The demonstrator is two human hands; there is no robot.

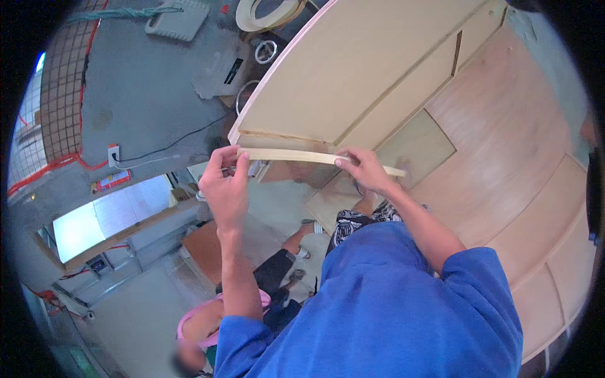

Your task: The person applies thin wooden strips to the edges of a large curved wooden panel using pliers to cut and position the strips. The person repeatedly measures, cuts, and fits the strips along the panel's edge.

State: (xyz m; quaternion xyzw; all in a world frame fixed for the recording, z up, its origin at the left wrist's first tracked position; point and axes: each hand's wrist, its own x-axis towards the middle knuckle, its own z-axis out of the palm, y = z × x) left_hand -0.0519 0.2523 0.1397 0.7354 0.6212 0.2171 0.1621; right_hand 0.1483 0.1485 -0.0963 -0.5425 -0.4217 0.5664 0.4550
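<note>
A long, thin, pale wooden strip [290, 155] stretches crosswise in front of me, bowed slightly. Its left end is pinched between the thumb and fingers of my left hand [227, 183]. Farther along, my right hand [364, 167] grips it, and the strip's right end sticks out past that hand. Just beyond the strip stands a large cream-coloured wooden panel [328, 69] with grooves and a pale edge. The strip passes close to the panel's near bottom edge; whether they touch I cannot tell.
A person in a pink top [201, 315] is low at the lower left, by a brown box [205, 249]. Wooden boards [504, 145] spread to the right. Rolls of edging [268, 14] lie at the top. A power socket [113, 155] with cables is at left, above a lit panel [113, 217].
</note>
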